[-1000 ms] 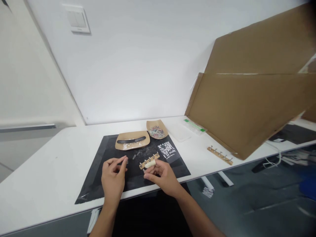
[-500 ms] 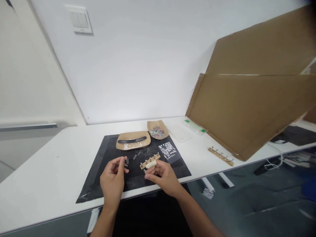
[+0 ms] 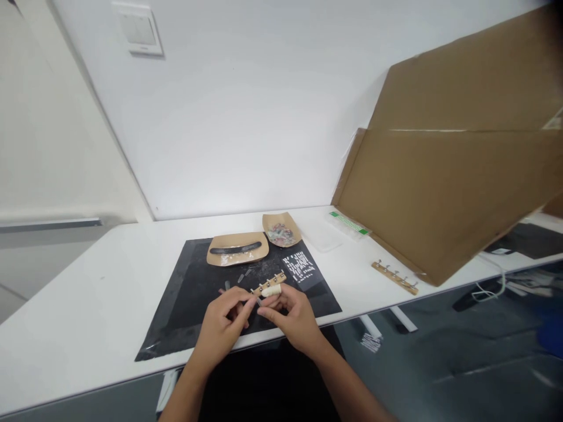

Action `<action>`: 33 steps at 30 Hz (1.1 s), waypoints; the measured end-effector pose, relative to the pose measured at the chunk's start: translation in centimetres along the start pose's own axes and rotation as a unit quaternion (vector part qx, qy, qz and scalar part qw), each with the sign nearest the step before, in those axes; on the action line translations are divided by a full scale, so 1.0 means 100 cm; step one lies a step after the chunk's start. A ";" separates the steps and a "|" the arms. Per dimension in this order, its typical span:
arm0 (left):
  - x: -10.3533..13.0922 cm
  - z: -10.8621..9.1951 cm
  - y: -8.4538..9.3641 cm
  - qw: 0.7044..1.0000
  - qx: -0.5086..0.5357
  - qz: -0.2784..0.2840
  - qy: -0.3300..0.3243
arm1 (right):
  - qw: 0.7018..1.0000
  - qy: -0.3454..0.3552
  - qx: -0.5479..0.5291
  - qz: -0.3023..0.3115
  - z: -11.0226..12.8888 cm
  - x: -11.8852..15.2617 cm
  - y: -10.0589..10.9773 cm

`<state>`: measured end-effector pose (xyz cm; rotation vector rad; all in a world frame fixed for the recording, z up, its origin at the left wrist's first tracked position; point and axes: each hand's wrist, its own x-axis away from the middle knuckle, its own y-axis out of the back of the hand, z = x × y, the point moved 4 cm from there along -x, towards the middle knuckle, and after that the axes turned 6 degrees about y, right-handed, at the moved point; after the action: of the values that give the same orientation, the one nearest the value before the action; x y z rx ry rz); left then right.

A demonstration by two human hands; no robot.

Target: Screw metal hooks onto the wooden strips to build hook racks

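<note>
Fingers, right hand (image 3: 294, 317): pinching small translucent strip (image 3: 259, 302), frame's lower centre; left hand (image 3: 223, 321): fingertips narrowed at strip's end, grip unclear.

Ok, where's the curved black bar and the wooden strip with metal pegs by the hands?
Curved black bar (image 3: 236, 249): head view, the middle of its top.
Wooden strip with metal pegs (image 3: 272, 282): head view, the middle of the part showing.

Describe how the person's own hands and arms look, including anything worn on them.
Both forearms are bare, with no sleeve, watch or bracelet in view. The left hand wears no glove. The right hand is ungloved too, but one finger wears a pale cream, tube-shaped finger cover; its material is hard to tell.
</note>
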<state>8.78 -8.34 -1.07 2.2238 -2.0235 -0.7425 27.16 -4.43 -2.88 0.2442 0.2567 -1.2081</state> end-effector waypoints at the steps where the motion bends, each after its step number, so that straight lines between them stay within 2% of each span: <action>1: 0.000 -0.001 0.000 1.000 0.000 0.011 -0.005 | 1.000 0.005 0.009 -0.001 0.000 0.000 0.000; 8: 0.000 0.001 -0.001 0.999 0.004 0.037 -0.010 | 0.993 0.030 0.117 -0.011 0.006 0.004 -0.003; 13: 0.000 0.003 -0.002 0.999 0.003 0.049 0.000 | 0.979 0.071 0.188 -0.046 0.011 0.009 -0.006; 18: 0.001 0.007 -0.003 0.998 0.010 0.061 0.015 | 0.973 0.102 0.202 -0.045 0.013 0.012 -0.009; 25: 0.007 0.024 -0.003 0.990 0.083 0.018 0.113 | 0.966 0.140 0.214 -0.039 0.016 0.014 -0.011; 33: 0.007 0.023 -0.005 0.981 0.141 0.034 0.129 | 0.973 0.135 0.183 -0.033 0.017 0.013 -0.012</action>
<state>8.38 -8.28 -3.47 2.2320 -2.1693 -0.1544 26.54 -6.54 -1.74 0.7305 0.2783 -1.2836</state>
